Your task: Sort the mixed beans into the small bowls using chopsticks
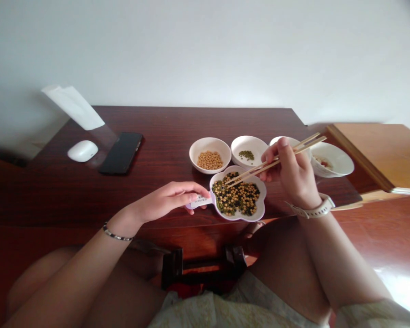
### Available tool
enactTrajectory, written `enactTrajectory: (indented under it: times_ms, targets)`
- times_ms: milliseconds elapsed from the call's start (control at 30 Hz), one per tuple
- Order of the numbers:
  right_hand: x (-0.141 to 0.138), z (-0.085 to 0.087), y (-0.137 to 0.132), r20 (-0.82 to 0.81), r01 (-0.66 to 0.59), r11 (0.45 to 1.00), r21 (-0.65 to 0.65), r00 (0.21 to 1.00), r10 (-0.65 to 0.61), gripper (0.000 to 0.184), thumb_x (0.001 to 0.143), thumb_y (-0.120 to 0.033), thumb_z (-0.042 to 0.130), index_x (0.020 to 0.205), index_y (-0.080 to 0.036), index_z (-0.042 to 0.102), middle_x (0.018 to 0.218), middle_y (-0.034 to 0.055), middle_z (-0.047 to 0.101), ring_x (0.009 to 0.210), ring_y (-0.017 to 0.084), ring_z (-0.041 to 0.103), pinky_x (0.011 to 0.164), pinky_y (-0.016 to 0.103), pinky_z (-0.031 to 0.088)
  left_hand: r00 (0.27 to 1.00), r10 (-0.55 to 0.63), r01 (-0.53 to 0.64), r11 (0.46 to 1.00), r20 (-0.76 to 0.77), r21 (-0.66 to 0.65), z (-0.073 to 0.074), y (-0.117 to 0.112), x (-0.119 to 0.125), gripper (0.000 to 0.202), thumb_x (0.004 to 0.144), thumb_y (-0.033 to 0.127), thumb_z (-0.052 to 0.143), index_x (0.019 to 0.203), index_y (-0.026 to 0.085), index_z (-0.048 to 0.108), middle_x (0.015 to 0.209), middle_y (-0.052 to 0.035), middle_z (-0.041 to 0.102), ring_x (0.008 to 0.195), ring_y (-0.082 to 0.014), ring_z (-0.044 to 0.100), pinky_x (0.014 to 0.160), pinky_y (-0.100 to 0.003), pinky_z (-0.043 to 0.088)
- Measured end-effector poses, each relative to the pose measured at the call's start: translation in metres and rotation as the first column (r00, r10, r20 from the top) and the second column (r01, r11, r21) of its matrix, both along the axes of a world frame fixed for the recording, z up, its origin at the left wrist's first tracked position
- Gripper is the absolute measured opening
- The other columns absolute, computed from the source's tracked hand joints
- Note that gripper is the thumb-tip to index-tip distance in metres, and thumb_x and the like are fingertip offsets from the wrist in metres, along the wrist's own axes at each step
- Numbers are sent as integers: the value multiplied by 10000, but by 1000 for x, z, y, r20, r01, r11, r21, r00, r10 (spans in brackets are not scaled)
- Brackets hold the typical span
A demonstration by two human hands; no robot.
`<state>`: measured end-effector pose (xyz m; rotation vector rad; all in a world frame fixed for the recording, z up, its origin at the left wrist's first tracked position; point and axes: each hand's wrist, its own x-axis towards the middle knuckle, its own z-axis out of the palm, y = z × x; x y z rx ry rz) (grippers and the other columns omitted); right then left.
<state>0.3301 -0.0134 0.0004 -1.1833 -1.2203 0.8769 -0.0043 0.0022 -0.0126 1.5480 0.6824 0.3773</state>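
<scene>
My left hand point(177, 196) is closed around the short handle of a white, flower-shaped dish point(261, 207) at the table's front edge. Mixed yellow, green and dark beans point(237, 196) cover the dish's bottom. In my right hand point(290, 168) is a pair of wooden chopsticks point(256, 169), their tips down among the beans in the dish. Just behind stand a white bowl of yellow soybeans point(210, 160) and a white bowl with a few green beans point(247, 155). A third white bowl point(276, 140) is mostly hidden behind my right hand.
Farther right, a white bowl point(341, 159) holds some small reddish and pale pieces. On the left of the dark table point(171, 123) lie a black phone point(121, 153), a white mouse-shaped object point(83, 151) and a white upright object point(73, 107). A wooden cabinet point(379, 150) stands at right.
</scene>
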Motion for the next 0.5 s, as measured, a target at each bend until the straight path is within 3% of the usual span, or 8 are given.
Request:
enactTrajectory:
  times_ms: [500]
  targets:
    - [-4, -2, 2, 11, -15, 1000, -17, 1000, 15, 562, 1022, -729, 663, 780, -224, 708, 594, 37, 673, 451, 147, 661, 389, 235, 500, 1000, 22, -22, 1000, -8, -8, 2, -2, 2, 269, 1110, 393, 654, 1255, 242, 822, 1170, -74, 799, 870, -176, 718, 857, -319, 619]
